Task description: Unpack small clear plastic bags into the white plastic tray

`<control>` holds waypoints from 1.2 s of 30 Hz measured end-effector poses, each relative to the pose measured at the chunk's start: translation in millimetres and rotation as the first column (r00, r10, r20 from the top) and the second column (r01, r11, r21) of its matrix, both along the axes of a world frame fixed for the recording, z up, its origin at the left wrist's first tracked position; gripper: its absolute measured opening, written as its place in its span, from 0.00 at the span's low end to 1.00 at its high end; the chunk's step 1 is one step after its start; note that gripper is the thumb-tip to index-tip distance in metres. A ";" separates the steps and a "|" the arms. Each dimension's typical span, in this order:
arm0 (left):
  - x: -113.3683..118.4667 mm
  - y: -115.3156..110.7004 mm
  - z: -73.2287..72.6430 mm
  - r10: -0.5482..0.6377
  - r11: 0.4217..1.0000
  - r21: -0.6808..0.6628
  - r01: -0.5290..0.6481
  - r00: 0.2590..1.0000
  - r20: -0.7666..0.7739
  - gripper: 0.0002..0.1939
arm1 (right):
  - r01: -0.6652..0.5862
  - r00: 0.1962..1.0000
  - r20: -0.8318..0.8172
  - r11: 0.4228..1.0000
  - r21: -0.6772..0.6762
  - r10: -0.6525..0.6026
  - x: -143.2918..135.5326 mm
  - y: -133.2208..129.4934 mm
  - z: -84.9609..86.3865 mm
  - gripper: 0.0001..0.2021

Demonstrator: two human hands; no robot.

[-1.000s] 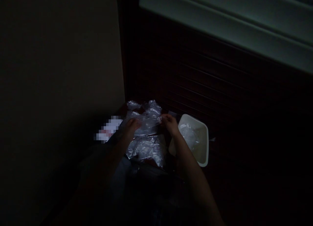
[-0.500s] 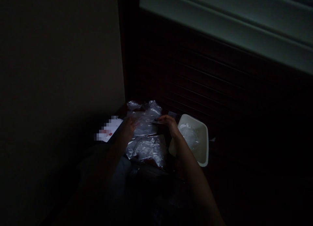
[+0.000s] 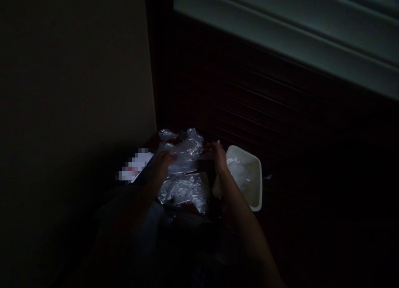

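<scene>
Right hand (image 3: 219, 158) nearer tub rim (image 3: 260, 176)

My feed is very dim, the lower corners sunk to near black. I can't place the light source; a faint greenish-grey cast lies on the pale ledge (image 3: 280, 43). Small glints pick out the clear plastic (image 3: 183, 188), the right hand (image 3: 220, 157) looks soft and murky, and coarse pixel blocks partly mask the white paper (image 3: 144, 160)
</scene>
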State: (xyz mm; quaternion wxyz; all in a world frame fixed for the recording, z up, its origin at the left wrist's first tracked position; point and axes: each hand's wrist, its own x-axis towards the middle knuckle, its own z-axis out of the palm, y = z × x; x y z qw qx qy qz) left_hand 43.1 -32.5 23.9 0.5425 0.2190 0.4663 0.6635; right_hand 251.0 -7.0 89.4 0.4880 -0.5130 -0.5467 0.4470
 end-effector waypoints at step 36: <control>12.6 -3.0 0.8 -0.266 0.950 -0.084 0.301 0.921 0.286 0.10 | -0.386 0.918 0.031 0.909 -0.154 0.395 -16.7 -12.0 -3.5 0.21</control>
